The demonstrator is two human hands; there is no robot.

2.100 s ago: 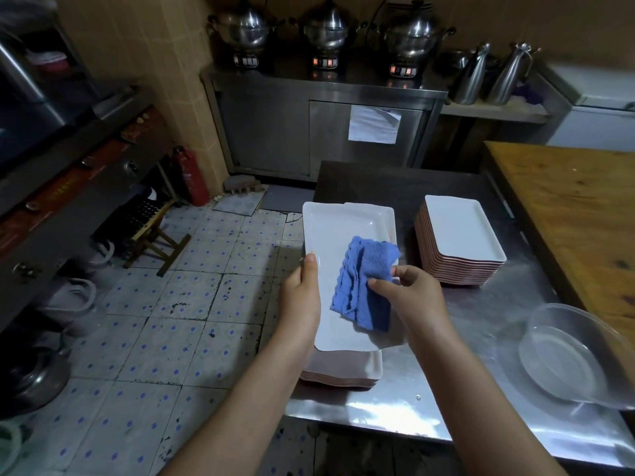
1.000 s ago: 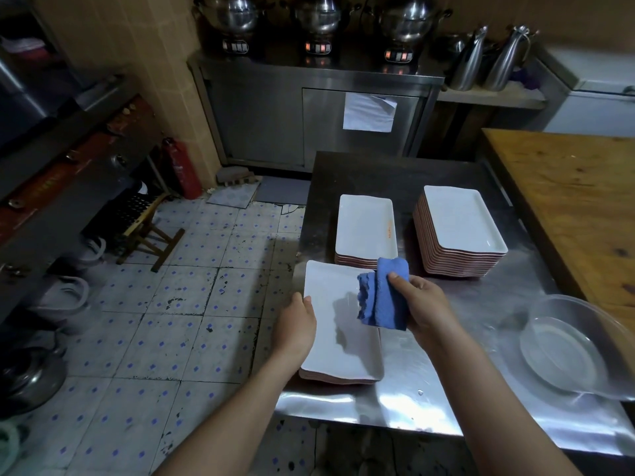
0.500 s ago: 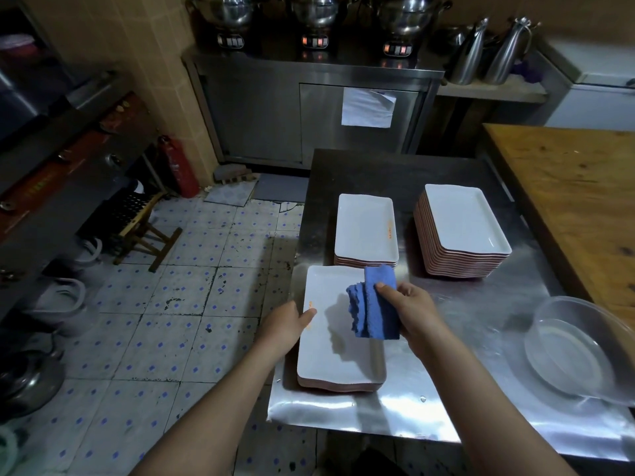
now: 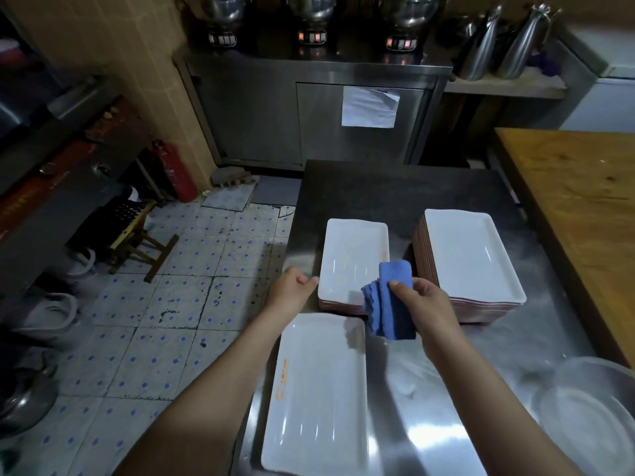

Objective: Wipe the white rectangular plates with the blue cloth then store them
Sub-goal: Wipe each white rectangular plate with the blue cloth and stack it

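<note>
Right hand (image 4: 426, 304) pinches the soft blue cloth (image 4: 391, 304) over the centre plate stack (image 4: 354, 252). Left hand (image 4: 292, 286) is curled at its left rim, grip unclear. Plates look stiff, slick and breakable; lift by the long edges.

I count three piles of white plates on my surface (image 4: 395, 187): the near pile (image 4: 316, 400) at 6 o'clock, the middle pile (image 4: 354, 255) at 12, the tall pile (image 4: 470, 259) at 2. One blue cloth (image 4: 391, 307). One clear bowl (image 4: 584, 376) at 4. Beyond, three steel pots (image 4: 312, 10) and two metal jugs (image 4: 481, 46).
</note>
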